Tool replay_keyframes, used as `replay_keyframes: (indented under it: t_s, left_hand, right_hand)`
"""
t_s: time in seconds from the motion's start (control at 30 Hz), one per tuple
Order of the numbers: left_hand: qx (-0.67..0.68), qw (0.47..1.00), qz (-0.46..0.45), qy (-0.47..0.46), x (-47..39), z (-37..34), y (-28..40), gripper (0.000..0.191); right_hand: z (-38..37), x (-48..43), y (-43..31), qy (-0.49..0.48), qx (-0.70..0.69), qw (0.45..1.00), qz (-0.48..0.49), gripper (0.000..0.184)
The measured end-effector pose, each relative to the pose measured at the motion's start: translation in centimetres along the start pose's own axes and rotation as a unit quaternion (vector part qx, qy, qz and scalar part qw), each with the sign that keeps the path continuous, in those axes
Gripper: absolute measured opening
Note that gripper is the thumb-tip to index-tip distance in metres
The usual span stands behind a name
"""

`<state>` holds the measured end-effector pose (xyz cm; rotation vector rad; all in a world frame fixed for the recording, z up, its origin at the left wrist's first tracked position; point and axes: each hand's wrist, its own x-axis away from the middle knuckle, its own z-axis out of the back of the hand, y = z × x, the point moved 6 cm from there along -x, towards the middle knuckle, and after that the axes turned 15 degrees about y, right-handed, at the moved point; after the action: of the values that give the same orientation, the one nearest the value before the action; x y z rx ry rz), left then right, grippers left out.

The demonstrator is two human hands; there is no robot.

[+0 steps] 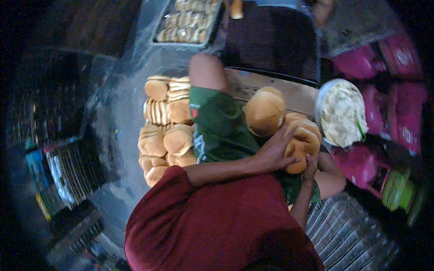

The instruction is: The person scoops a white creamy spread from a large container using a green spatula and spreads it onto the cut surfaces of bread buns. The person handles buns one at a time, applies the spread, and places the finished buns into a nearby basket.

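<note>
Golden bread buns lie in a curved row near my lap. My left hand reaches across from the left and rests with spread fingers on their near-left side. My right hand presses the near right end of the same row, so the buns sit between both hands. A rounder bun stack stands just beyond my left hand, beside the green shorts. To the right is a round tub of white cream with a green handle in it. Piled buns, several showing sliced layers, lie left of my leg.
A tray of packed baked pieces lies at the top, beside a large dark tray. A flat cardboard piece is in front. Pink packages line the right. Ridged dark trays are at lower right, and others at left.
</note>
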<state>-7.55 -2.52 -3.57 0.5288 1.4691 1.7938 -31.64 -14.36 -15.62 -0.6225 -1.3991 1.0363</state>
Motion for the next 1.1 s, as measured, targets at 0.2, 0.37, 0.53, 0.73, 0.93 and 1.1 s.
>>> replay_keyframes:
  t_s: [0.2,0.37,0.53,0.73,0.93,1.1]
  left_hand:
    - [-0.250,0.895,0.021,0.370,0.2,30.5,-5.5,0.027]
    - [-0.387,0.743,0.498,-0.226,15.5,37.2,-31.3,0.068]
    - [-0.493,0.741,0.333,-0.310,19.7,34.7,-39.2,0.104]
    - [-0.508,0.737,0.331,-0.298,17.8,32.8,-39.0,0.108]
    - [-0.517,0.769,0.349,-0.140,21.5,31.2,-36.9,0.105]
    - [-0.420,0.802,0.422,0.043,18.7,37.0,-26.2,0.097]
  right_hand:
    - [-1.2,-0.3,2.8,-0.038,0.117,0.992,0.020,0.082]
    - [-2.8,1.6,-7.1,0.039,0.276,0.929,0.243,0.076]
    - [-4.6,1.9,-14.4,0.109,0.298,0.888,0.334,0.075]
    - [-7.2,4.6,-14.4,0.086,0.288,0.885,0.355,0.066]
    - [-8.3,4.9,-15.2,0.089,0.234,0.907,0.338,0.069]
    - [-10.6,5.8,-16.9,0.036,0.163,0.922,0.350,0.063]
